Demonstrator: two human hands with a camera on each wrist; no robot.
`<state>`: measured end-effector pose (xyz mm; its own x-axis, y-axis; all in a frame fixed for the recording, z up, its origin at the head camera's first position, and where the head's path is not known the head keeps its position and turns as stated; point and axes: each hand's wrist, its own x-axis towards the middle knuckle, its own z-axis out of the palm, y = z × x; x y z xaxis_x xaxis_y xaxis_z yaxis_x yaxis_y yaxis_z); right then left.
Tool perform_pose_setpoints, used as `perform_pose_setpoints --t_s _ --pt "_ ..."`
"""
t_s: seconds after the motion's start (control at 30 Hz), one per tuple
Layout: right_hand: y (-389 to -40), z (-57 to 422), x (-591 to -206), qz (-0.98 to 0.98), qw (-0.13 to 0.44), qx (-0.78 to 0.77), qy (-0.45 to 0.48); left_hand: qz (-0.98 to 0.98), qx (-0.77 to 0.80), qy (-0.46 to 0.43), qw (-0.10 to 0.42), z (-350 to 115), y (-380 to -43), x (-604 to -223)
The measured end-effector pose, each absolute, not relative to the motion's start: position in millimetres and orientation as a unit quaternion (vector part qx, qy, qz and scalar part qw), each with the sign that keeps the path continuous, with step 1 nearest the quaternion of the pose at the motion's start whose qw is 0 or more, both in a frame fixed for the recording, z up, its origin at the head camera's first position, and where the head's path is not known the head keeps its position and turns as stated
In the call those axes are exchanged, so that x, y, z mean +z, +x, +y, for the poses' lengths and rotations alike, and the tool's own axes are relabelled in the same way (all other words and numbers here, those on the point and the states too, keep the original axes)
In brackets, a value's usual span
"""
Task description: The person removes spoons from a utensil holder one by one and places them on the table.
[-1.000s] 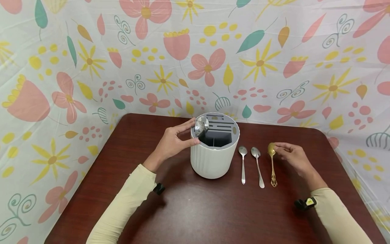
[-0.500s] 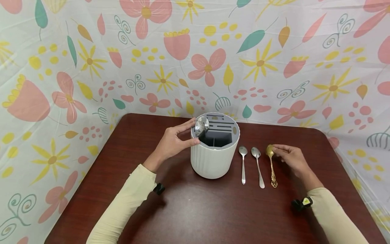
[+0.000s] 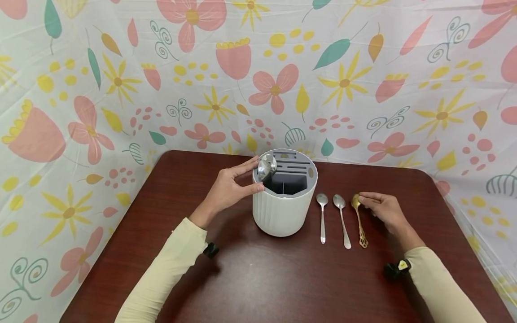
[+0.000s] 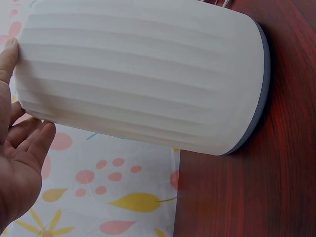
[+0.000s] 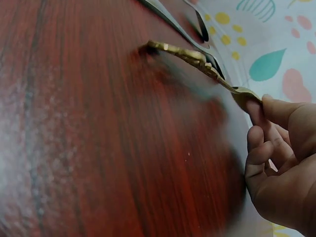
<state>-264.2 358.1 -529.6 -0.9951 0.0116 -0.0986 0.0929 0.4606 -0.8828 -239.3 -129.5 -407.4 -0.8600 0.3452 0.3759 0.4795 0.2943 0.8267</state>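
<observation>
Golden spoon (image 3: 360,222) lies at the right end of the row, its bowl pinched between the thumb and fingertips of my right hand (image 3: 387,211). That bowl is tipped up off the table (image 3: 258,282); whether the handle's end touches the wood I cannot tell. My left hand (image 3: 227,187) is spread wide, thumb and fingers well apart, their tips touching the rim of the utensil holder (image 3: 279,216).

The spoon is shiny metal with a pierced, ornate handle end. Two plain silver spoons, the nearer (image 3: 339,202) and the farther (image 3: 322,200), lie bowl-up between it and the holder. The tabletop is glossy reddish-brown wood.

The holder is a white, ribbed cylinder with a dark band round its base. Its grey top has narrow slots and a dark, divided opening; a shiny, round-headed utensil (image 3: 267,167) stands in it at the left side.
</observation>
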Motion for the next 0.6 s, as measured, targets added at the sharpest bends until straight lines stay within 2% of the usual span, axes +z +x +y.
perform_pose_setpoints --t_s 0.37,0.6 --pt "-264 360 -529 0.862 0.046 -0.505 0.018 -0.793 -0.549 -0.258 0.057 -129 -239 -408" --pt "-257 356 -524 0.924 -0.016 -0.381 -0.017 -0.798 -0.543 -0.255 0.058 -129 -239 -407"
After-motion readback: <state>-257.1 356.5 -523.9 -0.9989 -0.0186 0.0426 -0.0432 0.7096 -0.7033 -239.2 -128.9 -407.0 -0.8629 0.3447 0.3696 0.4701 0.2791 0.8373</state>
